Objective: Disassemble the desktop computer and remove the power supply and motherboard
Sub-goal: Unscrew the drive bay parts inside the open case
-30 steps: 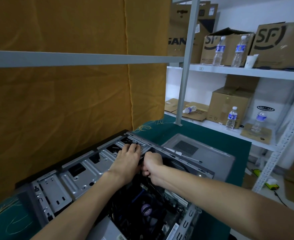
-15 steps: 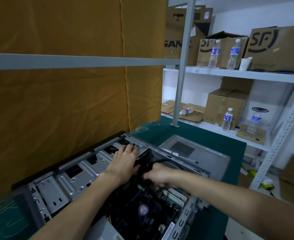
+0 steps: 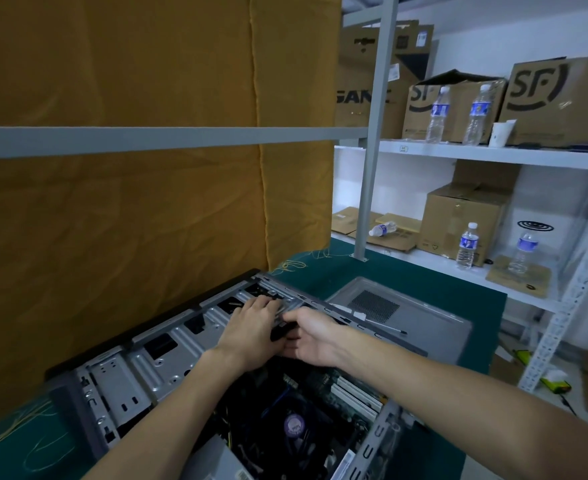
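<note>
A mustard-yellow fabric panel was hung across the left side, crossed by a grey horizontal rail. A grey upright post was set on the green-covered table. To the right, white metal shelving was placed against a white wall. Cardboard boxes were stacked on the upper shelf, with water bottles and a paper cup in front of them. More boxes and bottles were kept on the lower shelf. The room was dimly lit.
</note>
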A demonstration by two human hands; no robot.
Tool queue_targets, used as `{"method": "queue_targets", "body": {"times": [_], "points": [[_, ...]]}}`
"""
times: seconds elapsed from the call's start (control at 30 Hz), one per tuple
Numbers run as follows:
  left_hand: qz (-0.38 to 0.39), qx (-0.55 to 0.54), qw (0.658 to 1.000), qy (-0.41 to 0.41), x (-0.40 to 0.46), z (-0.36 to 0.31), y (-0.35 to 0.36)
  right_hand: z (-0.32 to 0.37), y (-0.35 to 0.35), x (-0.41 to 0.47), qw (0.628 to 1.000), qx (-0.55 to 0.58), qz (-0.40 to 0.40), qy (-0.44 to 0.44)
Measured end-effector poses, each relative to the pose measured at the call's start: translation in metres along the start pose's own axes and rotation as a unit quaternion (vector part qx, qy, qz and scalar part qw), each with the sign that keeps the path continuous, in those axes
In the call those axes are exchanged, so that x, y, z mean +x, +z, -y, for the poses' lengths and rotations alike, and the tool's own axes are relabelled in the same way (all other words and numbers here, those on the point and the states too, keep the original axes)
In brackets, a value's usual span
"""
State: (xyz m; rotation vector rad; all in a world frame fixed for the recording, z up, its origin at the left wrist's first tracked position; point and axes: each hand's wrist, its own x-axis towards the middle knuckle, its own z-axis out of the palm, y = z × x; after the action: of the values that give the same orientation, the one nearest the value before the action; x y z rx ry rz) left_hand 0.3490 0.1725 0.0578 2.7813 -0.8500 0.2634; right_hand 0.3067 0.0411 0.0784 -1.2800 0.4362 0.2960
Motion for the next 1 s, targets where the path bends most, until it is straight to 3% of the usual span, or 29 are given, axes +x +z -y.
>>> {"method": "queue_targets", "body": {"times": [0.27,0.5,0.67,0.77,0.83,0.93,1.0], "points": [[0.113,0.042,0.992,0.03,-0.012,0.007,-0.009,-0.008,-0.02,-0.017,0.999,-0.025,-0.02,0.043],[0.078,0.121,0.984,0.103,-0.016,-0.006,-0.014,-0.007,-0.04,-0.051,0.998,-0.01,-0.006,0.055],[0.036,0.086,0.981,0.172,-0.023,-0.035,-0.019,0.012,-0.063,-0.088,0.999,-0.045,0.009,0.001],[-0.001,0.061,0.983,0.174,-0.023,-0.051,-0.03,0.029,-0.083,-0.106,0.996,-0.049,0.071,-0.004],[-0.037,0.039,0.982,0.182,-0.022,-0.058,-0.036,0.038,-0.1,-0.112,0.986,0.004,0.169,0.009],[-0.084,0.014,0.978,0.189,-0.016,-0.068,-0.044,0.041,-0.123,-0.108,0.933,0.104,0.339,0.059],[-0.111,0.047,0.969,0.214,-0.008,-0.076,-0.045,0.038,-0.125,-0.103,0.905,0.131,0.398,0.073]]}}
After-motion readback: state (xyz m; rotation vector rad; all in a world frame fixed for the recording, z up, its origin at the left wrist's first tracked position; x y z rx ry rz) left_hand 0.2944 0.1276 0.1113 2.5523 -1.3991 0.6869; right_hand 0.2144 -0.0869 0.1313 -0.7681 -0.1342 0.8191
